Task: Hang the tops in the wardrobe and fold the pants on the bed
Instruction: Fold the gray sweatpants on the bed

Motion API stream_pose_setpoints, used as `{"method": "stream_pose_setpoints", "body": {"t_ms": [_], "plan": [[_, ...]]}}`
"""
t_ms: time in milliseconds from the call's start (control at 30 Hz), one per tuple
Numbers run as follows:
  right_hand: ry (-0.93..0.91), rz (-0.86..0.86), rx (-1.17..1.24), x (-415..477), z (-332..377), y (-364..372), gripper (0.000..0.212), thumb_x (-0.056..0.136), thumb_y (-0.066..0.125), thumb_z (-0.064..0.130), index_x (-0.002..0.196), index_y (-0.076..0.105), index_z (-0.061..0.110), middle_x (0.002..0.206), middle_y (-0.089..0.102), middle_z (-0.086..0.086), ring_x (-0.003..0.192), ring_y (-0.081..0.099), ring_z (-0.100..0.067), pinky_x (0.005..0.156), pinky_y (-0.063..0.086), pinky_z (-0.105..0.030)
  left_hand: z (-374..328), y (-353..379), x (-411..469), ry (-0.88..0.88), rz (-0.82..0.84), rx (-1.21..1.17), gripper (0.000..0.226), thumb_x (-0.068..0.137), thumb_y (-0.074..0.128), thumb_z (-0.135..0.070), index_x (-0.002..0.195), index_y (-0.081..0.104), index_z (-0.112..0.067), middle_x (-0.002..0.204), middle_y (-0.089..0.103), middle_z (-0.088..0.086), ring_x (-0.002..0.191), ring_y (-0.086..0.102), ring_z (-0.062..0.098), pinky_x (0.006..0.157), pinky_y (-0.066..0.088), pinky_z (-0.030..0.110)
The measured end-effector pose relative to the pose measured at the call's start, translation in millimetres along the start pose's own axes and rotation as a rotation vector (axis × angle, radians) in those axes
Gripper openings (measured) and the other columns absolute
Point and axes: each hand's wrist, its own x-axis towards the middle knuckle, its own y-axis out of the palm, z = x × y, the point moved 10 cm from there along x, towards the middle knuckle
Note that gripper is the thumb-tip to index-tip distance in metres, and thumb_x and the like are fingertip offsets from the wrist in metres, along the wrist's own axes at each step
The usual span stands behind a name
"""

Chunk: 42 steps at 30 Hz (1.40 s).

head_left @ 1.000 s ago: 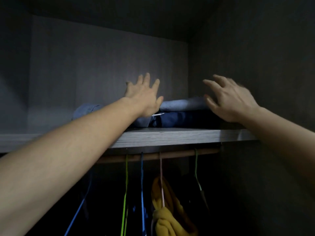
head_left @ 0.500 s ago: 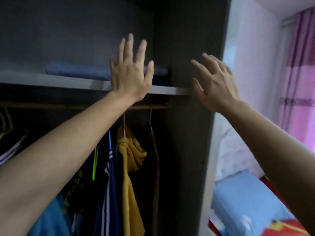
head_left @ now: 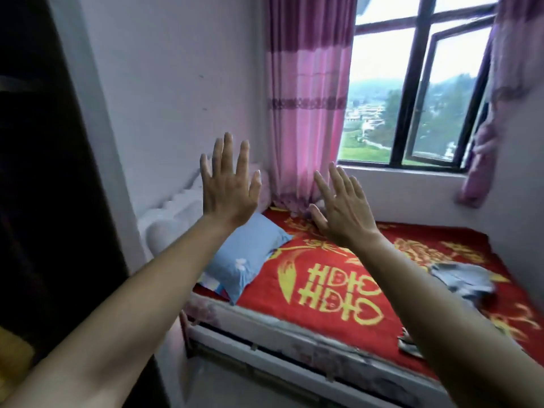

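Between garments, the left hand [head_left: 228, 184] and right hand [head_left: 341, 207] hover with each grip spread and empty, so the next move likely calls for reaching down to the crumpled blue-grey garment [head_left: 462, 279] on the bed [head_left: 294, 325], well apart from its pillow [head_left: 244, 254].

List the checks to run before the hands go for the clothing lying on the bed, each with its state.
1. Left hand free: ok, fingers straight, holding nothing.
2. Right hand free: ok, fingers spread, holding nothing.
3. Something to pick up: ok, a crumpled blue-grey garment lies on the red blanket.
4. Pants or top: cannot tell, it is bunched and blurred.
5. Space to fold: ok, bare blanket shows between the blue pillow and the garment.
6. Hands at the garment: not ok, both are raised in the air, apart from it.
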Motion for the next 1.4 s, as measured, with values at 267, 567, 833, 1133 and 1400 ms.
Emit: {"method": "stream_pose_setpoints", "body": {"t_ms": [267, 567, 833, 1133, 1400], "plan": [[0.375, 0.141, -0.256, -107, -239, 25, 0.076, 0.097, 0.042, 0.05, 0.158, 0.013, 0.015, 0.163, 0.009, -0.022, 0.149, 0.015, -0.038, 0.119, 0.018, -0.053, -218, 173, -16, 0.185, 0.242, -0.28, 0.066, 0.099, 0.026, -0.05, 0.156, 0.015, -0.019, 0.163, 0.002, 0.015, 0.15, 0.001, 0.03, 0.116, 0.009, 0.062], [0.581, 0.287, -0.441, -112, -421, 69, 0.075, 0.097, 0.046, 0.046, 0.158, 0.015, 0.014, 0.163, 0.009, -0.022, 0.15, 0.013, -0.036, 0.121, 0.014, -0.051, -373, 341, 42, 0.298, 0.344, -0.525, 0.064, 0.1, 0.024, -0.052, 0.156, 0.017, -0.022, 0.164, 0.0, 0.013, 0.151, 0.001, 0.031, 0.117, 0.006, 0.061], [0.811, 0.303, -0.478, -126, -535, 93, 0.075, 0.097, 0.046, 0.044, 0.159, 0.013, 0.017, 0.164, 0.008, -0.02, 0.151, 0.011, -0.034, 0.122, 0.013, -0.048, -475, 444, 71, 0.41, 0.457, -0.583, 0.066, 0.098, 0.025, -0.053, 0.155, 0.015, -0.022, 0.163, 0.0, 0.015, 0.15, 0.002, 0.032, 0.116, 0.01, 0.061], [0.934, 0.427, -0.405, -177, -652, 194, 0.074, 0.098, 0.043, 0.047, 0.159, 0.011, 0.017, 0.164, 0.008, -0.019, 0.151, 0.012, -0.033, 0.121, 0.017, -0.045, -592, 571, 38, 0.543, 0.666, -0.599, 0.07, 0.095, 0.021, -0.061, 0.156, 0.011, -0.028, 0.162, -0.009, 0.015, 0.15, -0.006, 0.033, 0.117, 0.01, 0.061], [1.023, 0.599, -0.22, -230, -806, 365, 0.075, 0.098, 0.042, 0.048, 0.159, 0.011, 0.016, 0.164, 0.007, -0.019, 0.151, 0.012, -0.033, 0.121, 0.019, -0.046, -697, 745, -22, 0.581, 0.906, -0.426, 0.074, 0.094, 0.026, -0.064, 0.154, -0.004, -0.035, 0.161, -0.018, 0.012, 0.149, -0.014, 0.032, 0.116, 0.009, 0.06]]}}
